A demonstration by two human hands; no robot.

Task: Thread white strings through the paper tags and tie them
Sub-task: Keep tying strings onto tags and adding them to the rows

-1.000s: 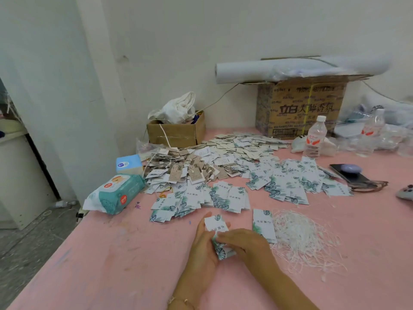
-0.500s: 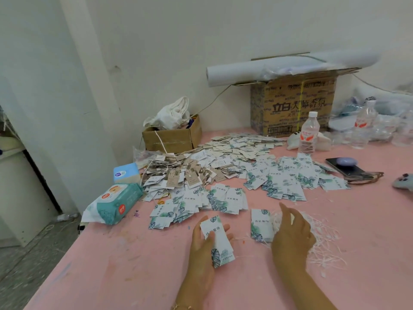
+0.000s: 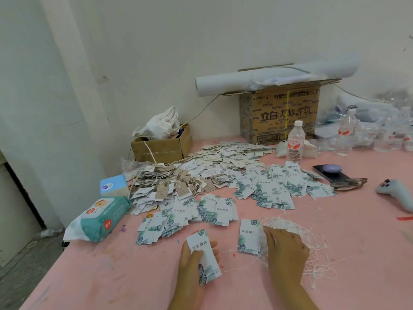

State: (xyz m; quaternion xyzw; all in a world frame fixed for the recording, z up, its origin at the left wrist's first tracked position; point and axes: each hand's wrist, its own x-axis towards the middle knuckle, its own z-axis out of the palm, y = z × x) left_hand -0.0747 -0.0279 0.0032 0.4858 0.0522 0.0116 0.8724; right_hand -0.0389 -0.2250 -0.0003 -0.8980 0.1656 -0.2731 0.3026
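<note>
The left hand (image 3: 194, 264) grips a small stack of paper tags (image 3: 204, 257), thumb across the printed face and fingers curled behind it. The top tag is white with dark characters and a green leaf at the near corner. The right hand (image 3: 286, 249) lies palm down on the near left edge of a loose heap of white strings (image 3: 312, 240), its fingers bent into the strands; I cannot tell whether they pinch one. Just left of that hand, touching the heap, a second short stack of leaf tags (image 3: 248, 236) lies flat on the pink table (image 3: 111, 276).

Farther off, more leaf tags are fanned in overlapping rows (image 3: 194, 218), and a wider spread of them (image 3: 274, 191) lies to the right. Far left of these is a mound of brown-and-white tags with strings already tied (image 3: 169, 184), and beyond it a layer of beige tags (image 3: 230, 151).

At the left edge sit a teal pack of wet wipes (image 3: 100, 220) and a blue tissue box (image 3: 112, 185). Against the wall stand a small open cardboard box (image 3: 161, 149) and a large printed carton (image 3: 283, 115) with a paper roll (image 3: 268, 79) on top. A water bottle (image 3: 295, 142), a phone (image 3: 330, 175) and a pale game controller (image 3: 395, 193) lie to the right.
</note>
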